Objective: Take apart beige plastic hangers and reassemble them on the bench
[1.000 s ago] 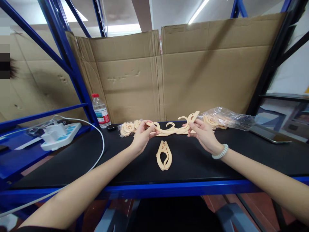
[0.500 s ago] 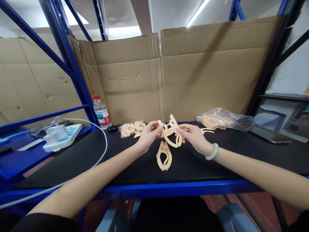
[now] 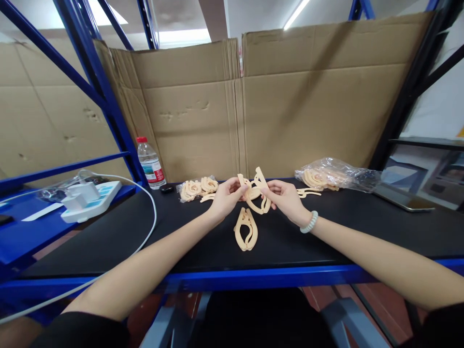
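Both my hands hold one beige plastic folding hanger [image 3: 255, 193] above the black shelf top [image 3: 344, 227], its two arms folded in toward each other. My left hand [image 3: 226, 197] pinches its left arm. My right hand [image 3: 284, 197], a pale bead bracelet on the wrist, pinches its right arm. A second hanger, folded [image 3: 246, 229], lies flat on the shelf just below my hands.
A small pile of beige hangers [image 3: 197, 188] lies behind my left hand. A clear plastic bag of hangers [image 3: 333, 178] sits to the right. A water bottle [image 3: 150, 163], a white power strip [image 3: 87, 199] with a cable, a tablet [image 3: 404, 198] and cardboard walls [image 3: 290, 106] surround the shelf.
The hanger was stretched out wide between my hands a second ago. My hands have come together and its arms are now folded inward.
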`<state>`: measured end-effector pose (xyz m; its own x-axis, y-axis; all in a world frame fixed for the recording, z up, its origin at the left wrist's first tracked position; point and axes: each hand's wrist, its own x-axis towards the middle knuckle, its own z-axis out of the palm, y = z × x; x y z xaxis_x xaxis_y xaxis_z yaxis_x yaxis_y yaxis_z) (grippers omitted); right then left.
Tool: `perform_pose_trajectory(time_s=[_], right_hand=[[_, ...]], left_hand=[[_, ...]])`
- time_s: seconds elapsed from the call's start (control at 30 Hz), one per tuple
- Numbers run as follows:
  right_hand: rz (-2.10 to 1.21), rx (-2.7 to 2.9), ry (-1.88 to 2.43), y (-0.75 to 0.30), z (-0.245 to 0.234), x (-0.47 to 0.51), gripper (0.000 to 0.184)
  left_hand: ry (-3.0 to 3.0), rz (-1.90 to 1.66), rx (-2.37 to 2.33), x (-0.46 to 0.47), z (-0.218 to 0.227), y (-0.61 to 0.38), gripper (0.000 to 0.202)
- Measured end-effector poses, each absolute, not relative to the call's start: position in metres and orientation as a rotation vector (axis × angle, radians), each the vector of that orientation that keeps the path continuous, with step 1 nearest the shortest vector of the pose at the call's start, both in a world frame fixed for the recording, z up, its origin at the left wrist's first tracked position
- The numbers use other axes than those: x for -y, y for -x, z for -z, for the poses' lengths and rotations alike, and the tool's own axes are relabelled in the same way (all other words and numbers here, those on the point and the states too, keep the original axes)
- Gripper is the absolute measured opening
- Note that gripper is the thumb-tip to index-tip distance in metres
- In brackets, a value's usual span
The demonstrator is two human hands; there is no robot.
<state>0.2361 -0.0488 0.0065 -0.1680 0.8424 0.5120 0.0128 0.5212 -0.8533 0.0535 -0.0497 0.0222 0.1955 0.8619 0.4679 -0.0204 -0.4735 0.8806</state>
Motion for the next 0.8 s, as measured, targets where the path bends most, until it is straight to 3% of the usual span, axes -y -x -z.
perform_pose_trajectory(time_s=[0.47, 0.8], right_hand=[[-0.480, 1.803, 0.815, -0.236, -0.010, 0.055, 0.021], [-0.469, 1.844, 0.754, -0.235, -0.007, 0.057, 0.019]], left_hand=[[-1.778, -1.328, -0.733, 0.053, -0.022, -0.057, 0.023], [-1.708, -1.384, -0.689, 0.060, -0.023, -0.060, 0.031]])
